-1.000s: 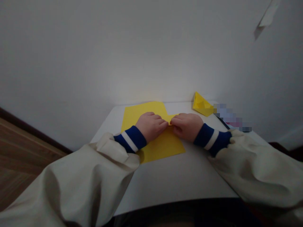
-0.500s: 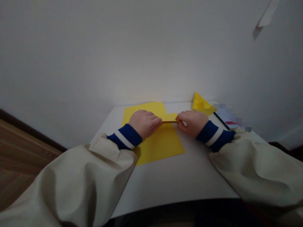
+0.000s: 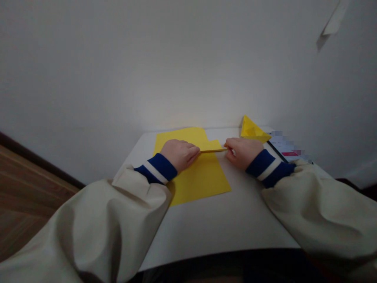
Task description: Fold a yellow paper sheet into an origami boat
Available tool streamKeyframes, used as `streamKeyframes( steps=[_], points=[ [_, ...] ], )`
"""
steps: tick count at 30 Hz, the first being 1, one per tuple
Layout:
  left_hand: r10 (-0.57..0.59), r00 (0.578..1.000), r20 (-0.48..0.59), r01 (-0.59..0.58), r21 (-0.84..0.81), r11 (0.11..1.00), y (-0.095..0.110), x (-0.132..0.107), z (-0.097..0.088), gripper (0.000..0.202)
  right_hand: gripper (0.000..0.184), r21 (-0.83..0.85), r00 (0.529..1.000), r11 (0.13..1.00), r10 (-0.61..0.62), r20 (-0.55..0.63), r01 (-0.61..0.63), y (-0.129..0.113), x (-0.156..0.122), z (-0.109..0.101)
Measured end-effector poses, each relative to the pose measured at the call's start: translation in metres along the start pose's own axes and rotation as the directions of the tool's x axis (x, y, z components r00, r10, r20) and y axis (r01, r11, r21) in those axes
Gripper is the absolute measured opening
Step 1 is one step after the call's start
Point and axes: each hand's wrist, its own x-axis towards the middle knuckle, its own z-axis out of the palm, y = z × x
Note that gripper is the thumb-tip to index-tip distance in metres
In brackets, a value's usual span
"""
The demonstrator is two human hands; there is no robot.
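Observation:
A yellow sheet of paper [image 3: 203,177] lies on the white table [image 3: 224,220]. On top of it sits a smaller folded yellow piece [image 3: 212,146] with a crease along its near edge. My left hand [image 3: 178,154] rests on the left part of that piece, fingers curled and pressing it down. My right hand [image 3: 244,151] pinches the right end of the crease, at the right edge of the sheet. Both wrists show blue cuffs with a white stripe under cream sleeves.
A finished folded yellow paper shape [image 3: 252,131] stands at the table's far right by the white wall. A printed item with a dark edge [image 3: 284,148] lies behind my right wrist. Wooden floor [image 3: 26,188] shows on the left. A strip of tape [image 3: 331,21] hangs on the wall.
My hands, touching over the fold a second ago, have drawn apart. The right hand has slid right along the crease and the left hand has shifted slightly left.

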Motion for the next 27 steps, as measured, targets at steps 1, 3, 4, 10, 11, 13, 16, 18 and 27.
streamKeyframes(
  steps=[1,3,4,10,11,13,16,18,27],
  points=[
    [-0.023,1.000,0.006,0.023,0.004,1.000,0.001,0.000,0.000,0.032,0.019,-0.017,1.000,1.000,-0.002,0.013,0.002,0.000,0.000,0.000],
    [-0.059,0.998,0.011,0.059,0.005,0.998,0.001,0.000,0.000,0.032,0.020,-0.040,1.000,0.999,0.007,0.003,-0.007,-0.001,-0.001,0.000],
    [-0.063,0.998,0.011,0.063,0.000,0.998,0.001,-0.001,0.000,0.031,0.021,-0.043,1.000,0.999,0.020,-0.022,-0.021,-0.001,-0.001,0.000],
    [-0.003,0.999,-0.033,0.001,-0.042,0.999,0.003,-0.001,0.000,0.021,0.022,0.026,0.960,0.989,-0.137,-0.244,0.147,-0.005,0.001,0.000],
    [0.002,0.999,-0.040,-0.003,-0.038,0.999,0.004,-0.001,0.000,0.020,0.018,0.027,0.944,0.973,-0.218,-0.247,0.231,-0.005,0.002,-0.001],
    [0.017,0.998,-0.065,-0.018,-0.027,0.999,0.006,0.000,-0.002,0.017,0.021,0.021,0.908,0.933,-0.343,-0.240,0.358,-0.005,0.004,-0.002],
    [0.083,0.991,-0.103,-0.083,0.009,0.997,0.008,0.002,-0.007,0.017,0.026,0.028,0.872,0.896,-0.422,-0.249,0.442,-0.005,0.005,-0.004],
    [0.130,0.985,-0.112,-0.127,0.038,0.991,0.008,0.003,-0.009,0.019,0.024,0.038,0.859,0.886,-0.438,-0.264,0.463,-0.006,0.005,-0.005],
    [0.166,0.958,-0.232,-0.158,0.051,0.986,0.005,0.004,-0.008,0.019,0.024,0.025,0.809,0.854,-0.483,-0.335,0.520,-0.011,0.004,-0.008]
  ],
)
